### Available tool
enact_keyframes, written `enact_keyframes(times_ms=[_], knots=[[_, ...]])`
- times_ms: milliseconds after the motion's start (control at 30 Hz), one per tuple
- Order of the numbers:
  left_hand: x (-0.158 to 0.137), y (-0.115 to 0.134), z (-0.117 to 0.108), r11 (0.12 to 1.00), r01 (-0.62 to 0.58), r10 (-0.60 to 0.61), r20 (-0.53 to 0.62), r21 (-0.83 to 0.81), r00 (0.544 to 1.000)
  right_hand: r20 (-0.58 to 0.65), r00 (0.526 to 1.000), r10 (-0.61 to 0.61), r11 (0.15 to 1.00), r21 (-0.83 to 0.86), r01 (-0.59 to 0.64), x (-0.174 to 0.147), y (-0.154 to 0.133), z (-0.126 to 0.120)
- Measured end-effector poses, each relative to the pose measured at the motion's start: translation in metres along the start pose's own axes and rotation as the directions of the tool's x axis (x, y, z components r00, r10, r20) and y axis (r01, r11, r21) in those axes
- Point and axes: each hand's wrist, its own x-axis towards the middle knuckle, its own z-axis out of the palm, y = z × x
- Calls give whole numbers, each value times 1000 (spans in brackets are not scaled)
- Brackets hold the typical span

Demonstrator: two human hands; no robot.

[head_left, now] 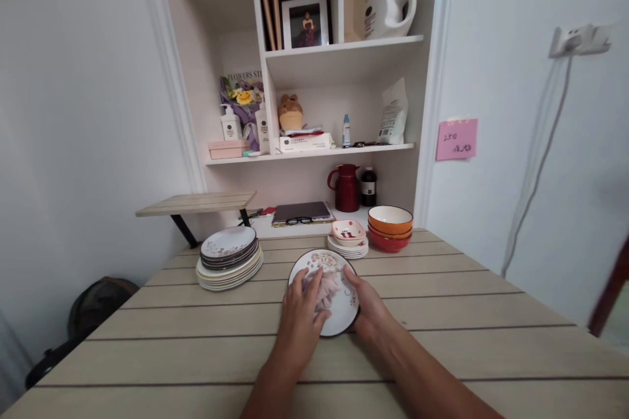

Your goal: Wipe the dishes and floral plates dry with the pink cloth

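Note:
A white plate (339, 322) with a dark rim and a floral pattern is at the middle of the table, close in front of me. My right hand (369, 301) grips its right edge, with the thumb on top and the other fingers hidden underneath. A crumpled pale pink cloth (326, 288) lies on the plate's face. My left hand (302, 304) presses this cloth against the plate, fingers bent over it. Whether the plate rests on the table or is slightly raised, I cannot tell.
On the left is a stack of plates (228, 243). Behind my plate stand small patterned dishes (348, 230) on a stack of saucers (348, 250), beside orange and red bowls (390, 229). A raised wooden shelf (196, 203) stands back left; a red jug (346, 188) and folded glasses (299, 220) lie farther back.

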Motion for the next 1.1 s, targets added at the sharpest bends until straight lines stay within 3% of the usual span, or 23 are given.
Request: enact_keyframes(times_ms=[133, 333, 600, 700, 900, 1000, 1100], knots=[[1, -2, 0, 998, -29, 27, -34, -55, 999, -31, 999, 19, 999, -32, -20, 2, 1, -1], [-2, 1, -1, 960, -106, 78, -118, -261, 990, 31, 999, -22, 996, 87, 20, 2, -6, -2], [0, -4, 3, 952, -178, 182, -10, -247, 983, 87, 995, -55, 990, 132, 43, 0, -12, -4], [-1, 0, -4, 965, -221, 225, 17, -142, 974, 123, 991, -50, 988, 152, 31, -2, -11, -2], [-4, 16, -12, 925, -253, 248, 52, 284, 967, 109, 994, -25, 998, 56, 19, -10, -4, 6], [-5, 18, -12, 894, -203, 200, 52, 400, 978, 167, 984, -58, 998, -11, 60, -11, 5, 9], [-5, 16, -12, 873, -92, 130, -48, 478, 990, 200, 976, -81, 992, -82, 99, -11, 14, 11]])
